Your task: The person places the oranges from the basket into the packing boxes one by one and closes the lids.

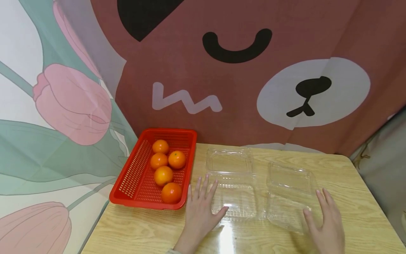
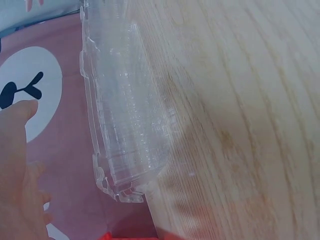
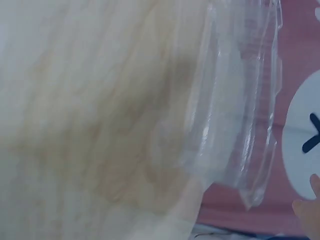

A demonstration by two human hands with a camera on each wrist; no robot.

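Two clear plastic clamshell boxes lie open on the table, the left one [image 1: 238, 199] and the right one [image 1: 285, 210], each with its lid folded back toward the curtain. My left hand [image 1: 201, 210] is spread with straight fingers at the left box's near left side; whether it touches the box is unclear. Beside the right box's right edge, my right hand [image 1: 330, 220] has thumb and fingers apart and holds nothing. The left wrist view catches part of the left hand [image 2: 17, 165] beside a clear box [image 2: 125, 110]. A clear box [image 3: 225, 100] also appears in the blurred right wrist view.
A red perforated plastic basket [image 1: 127, 201] stands at the table's left, holding several oranges [image 1: 163, 176]. Behind the wood-grain table [image 1: 364, 211] hangs a curtain [image 1: 234, 88] with a bear print. Another printed curtain [image 1: 73, 106] borders the left side.
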